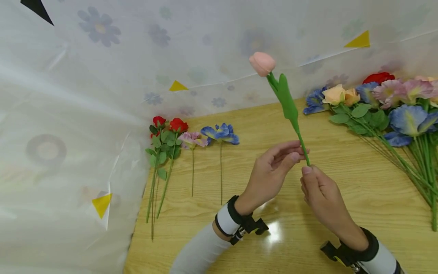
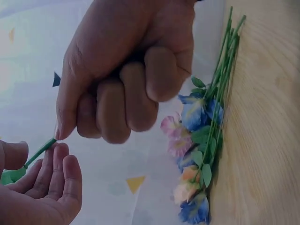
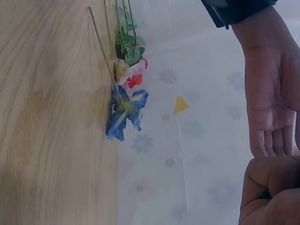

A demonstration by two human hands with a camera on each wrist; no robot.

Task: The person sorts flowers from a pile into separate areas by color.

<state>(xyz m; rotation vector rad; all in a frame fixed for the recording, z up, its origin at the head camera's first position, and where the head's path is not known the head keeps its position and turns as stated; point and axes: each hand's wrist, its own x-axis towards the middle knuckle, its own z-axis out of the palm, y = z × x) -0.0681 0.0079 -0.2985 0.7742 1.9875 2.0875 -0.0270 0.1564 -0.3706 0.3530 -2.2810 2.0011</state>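
Observation:
An artificial pink tulip [image 1: 262,64] with a green stem and leaf stands tilted above the table in the head view. My right hand [image 1: 323,198] pinches the lower end of its stem between thumb and fingers; in the left wrist view the other fingers of that right hand [image 2: 126,93] are curled. Beside the stem is my left hand [image 1: 270,173], its thumb in front and its fingers reaching behind. In the left wrist view the left hand [image 2: 51,187] has its fingers loosely extended around the green stem [image 2: 41,152]. The tulip's bloom is outside both wrist views.
Red roses [image 1: 178,125], a pink flower [image 1: 192,140] and a blue flower [image 1: 220,134] lie apart at the table's left. A mixed flower pile [image 1: 408,120] covers the right. Behind the wooden table [image 1: 239,251] hangs a patterned translucent sheet [image 1: 205,45].

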